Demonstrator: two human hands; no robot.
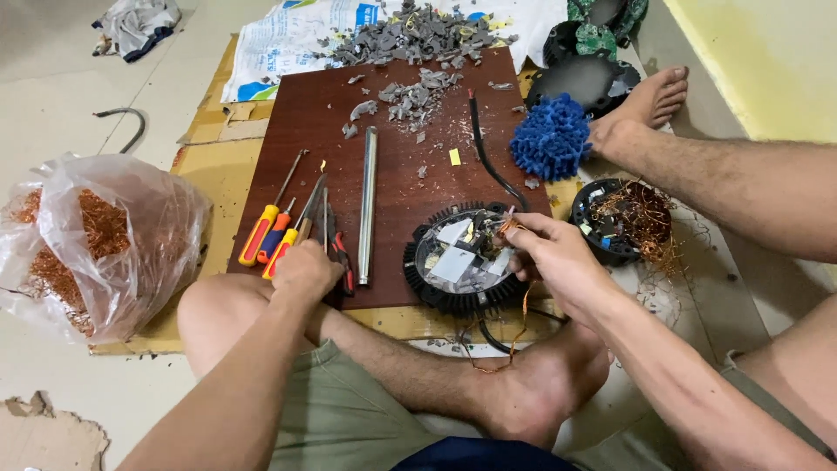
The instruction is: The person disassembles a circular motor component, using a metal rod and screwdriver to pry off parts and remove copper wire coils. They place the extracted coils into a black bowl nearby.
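Observation:
I sit on the floor in front of a dark brown wooden board [410,166]. A round black finned housing [462,262] with grey and white parts inside lies at the board's near edge. My right hand [554,257] pinches a bundle of copper wire [508,227] at the housing's right rim; a loose copper strand [521,323] hangs below it. My left hand [305,270] rests on the near ends of the hand tools, closed around the handle of one tool [336,253] with red and black grips.
Screwdrivers with orange and yellow handles [266,234] and a metal tube [367,205] lie on the board. Grey plastic fragments [418,39] pile at the far edge. A plastic bag of copper wire [96,244] sits left. A blue bristly ball [551,137] and a second housing [621,222] lie right.

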